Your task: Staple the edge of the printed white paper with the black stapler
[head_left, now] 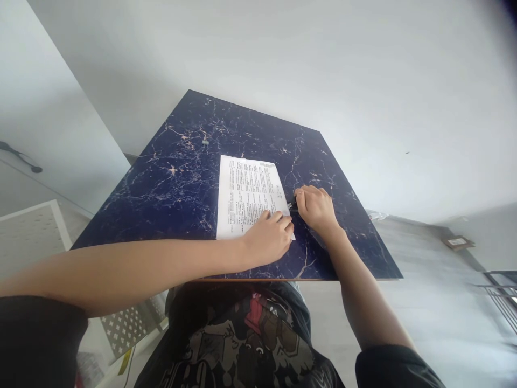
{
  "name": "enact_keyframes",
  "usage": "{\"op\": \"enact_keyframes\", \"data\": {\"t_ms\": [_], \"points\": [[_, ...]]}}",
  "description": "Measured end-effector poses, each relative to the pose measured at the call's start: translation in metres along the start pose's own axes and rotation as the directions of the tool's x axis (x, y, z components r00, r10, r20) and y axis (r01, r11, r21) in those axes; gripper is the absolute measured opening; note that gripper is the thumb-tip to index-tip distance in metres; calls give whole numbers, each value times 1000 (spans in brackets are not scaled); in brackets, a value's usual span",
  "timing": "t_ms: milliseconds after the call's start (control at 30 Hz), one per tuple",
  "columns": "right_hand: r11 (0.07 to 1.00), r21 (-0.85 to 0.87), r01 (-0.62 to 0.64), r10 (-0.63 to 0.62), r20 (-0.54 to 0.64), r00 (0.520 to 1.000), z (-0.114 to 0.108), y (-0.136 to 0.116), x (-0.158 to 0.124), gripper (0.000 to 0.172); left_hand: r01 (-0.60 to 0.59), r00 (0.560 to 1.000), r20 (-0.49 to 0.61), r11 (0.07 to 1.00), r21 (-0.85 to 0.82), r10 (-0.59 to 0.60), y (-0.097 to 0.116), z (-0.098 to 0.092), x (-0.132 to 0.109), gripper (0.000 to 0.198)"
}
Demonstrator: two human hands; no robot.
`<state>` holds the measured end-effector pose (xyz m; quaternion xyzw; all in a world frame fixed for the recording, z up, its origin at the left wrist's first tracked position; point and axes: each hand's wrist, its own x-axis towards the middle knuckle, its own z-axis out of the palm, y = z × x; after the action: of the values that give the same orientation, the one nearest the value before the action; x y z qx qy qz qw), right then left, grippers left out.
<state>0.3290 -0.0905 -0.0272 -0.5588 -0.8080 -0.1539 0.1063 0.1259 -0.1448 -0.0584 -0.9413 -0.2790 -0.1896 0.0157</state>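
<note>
Paper (246,196) is lying flat mid-tabletop (161,188), printed side up. We are pinning its 5 o'clock corner with our left hand (269,237), palm down, fingers loosely curled, gripping nothing. Our right hand (317,207) is pinching a small dark object (291,203), too small to identify, against the paper's 4 o'clock edge. We are judging the work as barely begun, since nothing beyond print is showing clearly. A small pale item (205,142) is sitting at 11 o'clock, well apart.
</note>
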Motion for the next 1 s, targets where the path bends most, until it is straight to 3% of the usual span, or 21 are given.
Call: {"op": "enact_keyframes", "data": {"t_ms": [600, 1000], "points": [[998, -60, 9, -8, 14, 1000, -1, -4, 1, 41, 1, 1000, -3, 1000, -7, -1, 1, -1, 0, 40], [984, -152, 89, -74, 102, 992, -3, -7, 4, 42, 12, 1000, -5, 1000, -20, -12, 0, 1, 0, 39]]}}
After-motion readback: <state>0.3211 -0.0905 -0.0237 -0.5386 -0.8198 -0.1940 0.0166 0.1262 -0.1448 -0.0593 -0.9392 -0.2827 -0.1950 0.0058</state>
